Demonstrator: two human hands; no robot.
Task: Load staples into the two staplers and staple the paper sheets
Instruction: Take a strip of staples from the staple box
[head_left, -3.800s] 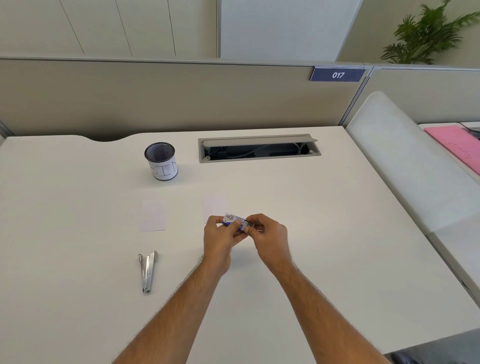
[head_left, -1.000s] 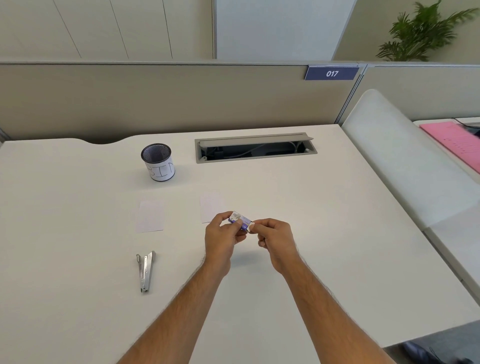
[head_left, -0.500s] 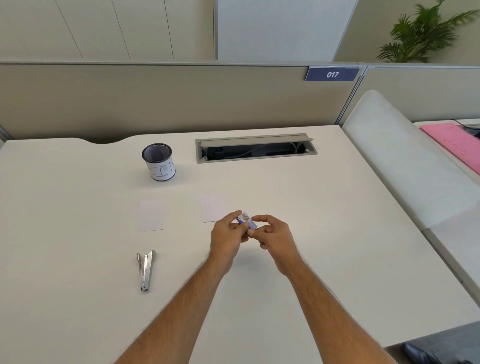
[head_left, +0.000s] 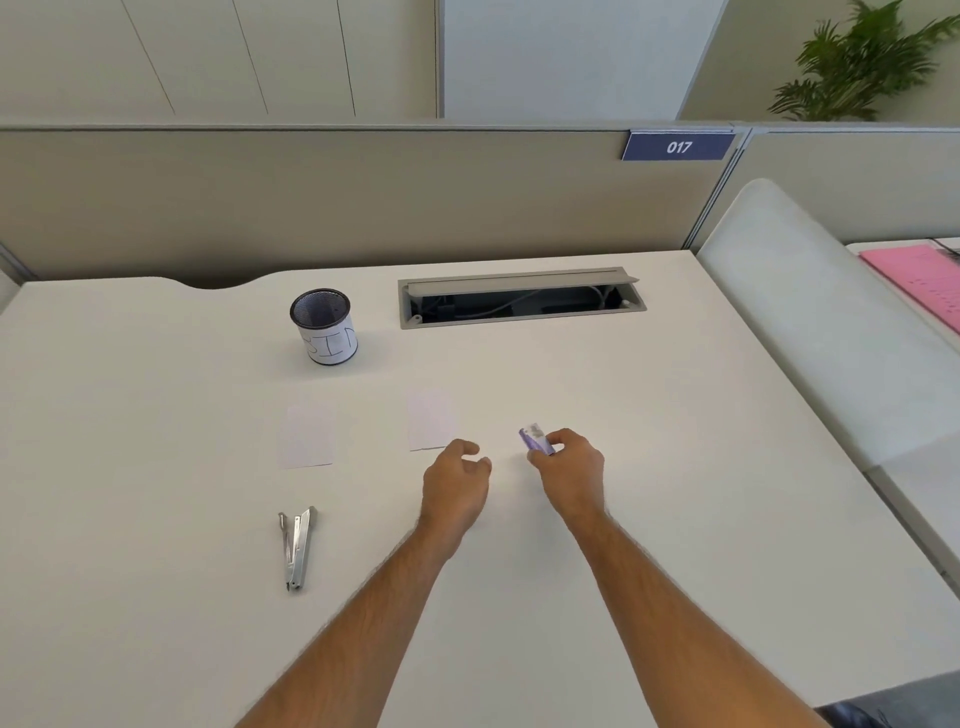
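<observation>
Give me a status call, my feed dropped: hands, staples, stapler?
Right hand pinching staple box; left hand loosely curled, holding nothing. Stapler lying open on desk, untouched. Nothing blocking.

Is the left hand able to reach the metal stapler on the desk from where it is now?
Probably yes. The left hand holds nothing, and only bare desk lies between it and the stapler, which lies alone to its left.

There are two hands (head_left: 457, 480) (head_left: 571, 467), two papers (head_left: 306, 435) (head_left: 431, 420), one stapler (head_left: 296, 548), one small box (head_left: 535, 439), one cup (head_left: 324, 327) and one plant (head_left: 862, 62).
</observation>
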